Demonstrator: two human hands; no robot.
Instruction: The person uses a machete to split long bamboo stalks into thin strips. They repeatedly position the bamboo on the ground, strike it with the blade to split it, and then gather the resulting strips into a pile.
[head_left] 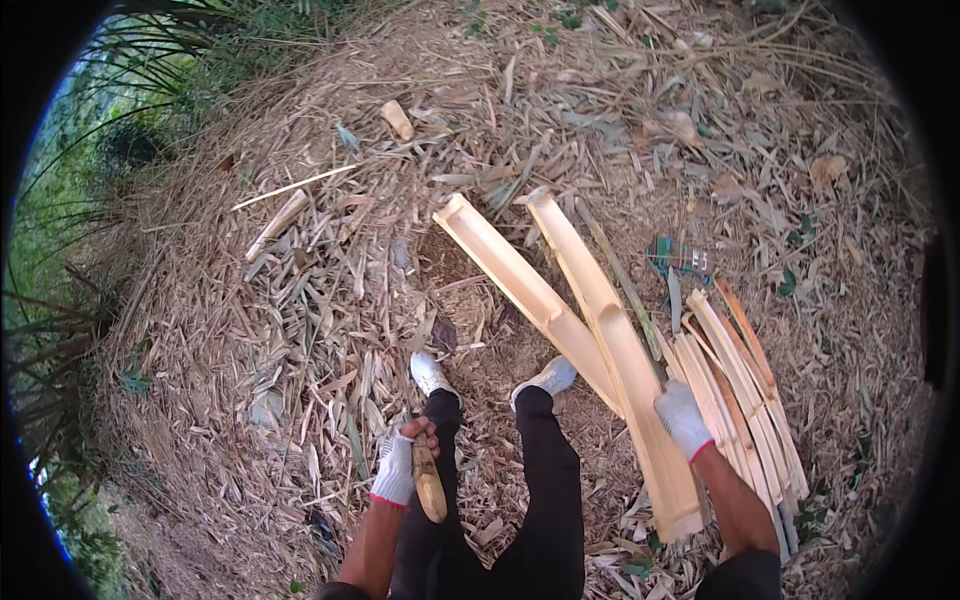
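My left hand (396,470), in a white knitted glove with bare fingertips, is closed round the wooden handle (429,486) of a tool. The tool's working end points away from me and is too thin to make out. My right hand (684,418), gloved in white with a red cuff, grips the right edge of a long split bamboo half (610,320). That piece lies hollow side up, slanting from far centre to near right. Under its left side rests a second bamboo half (510,270), crossing it at an angle. Both show pale inner walls with node ridges.
Several narrow bamboo strips (745,400) lie in a bundle right of my right hand. A green-printed wrapper (680,255) lies beyond them. Short bamboo offcuts (278,226) are scattered at the far left. Dry leaf litter (330,290) covers the ground; green plants (130,110) border the left.
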